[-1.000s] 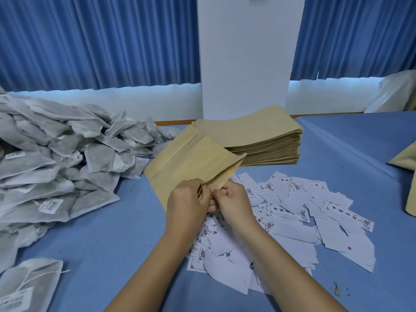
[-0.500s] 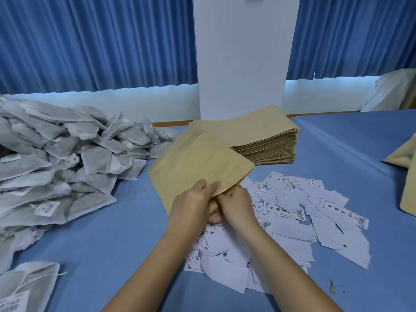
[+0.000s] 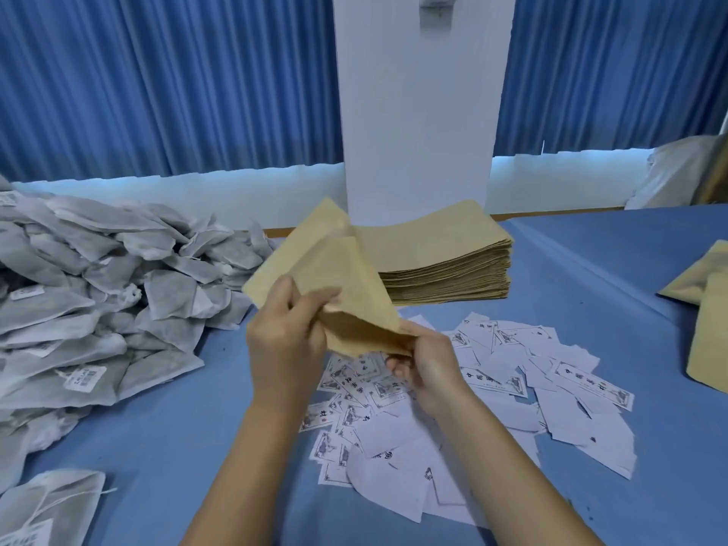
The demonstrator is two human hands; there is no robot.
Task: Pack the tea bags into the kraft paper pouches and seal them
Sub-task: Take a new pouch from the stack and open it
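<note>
**Both hands hold one kraft pouch above the table**

Head view. A blue table cloth [image 3: 157, 427] covers the table. A big heap of grey tea bags [image 3: 98, 293] sits at 9 o'clock, and one loose tea bag [image 3: 47, 502] lies at 7 o'clock by the frame edge. A stack of flat pouches [image 3: 445, 266] stands at 1 o'clock from the hands, just behind the held pouch. Printed white labels [image 3: 532, 372] are scattered from 6 to 4 o'clock under the hands and forearms, many of them face down. More kraft pouches [image 3: 709, 317] lie at 3 o'clock, cut off by the frame. A white pillar [image 3: 417, 112] rises at 12 o'clock with blue curtains [image 3: 169, 80] on both sides.

The held pouch [image 3: 346, 277] is in the centre, lifted off the cloth and tilted, and it hides the stack's near-left corner. It is plain tan and creased, and its layers look parted. The left hand [image 3: 283, 340] pinches its near edge between thumb and fingers. The right hand [image 3: 429, 368] pinches its lower right corner, fingers curled underneath.
</note>
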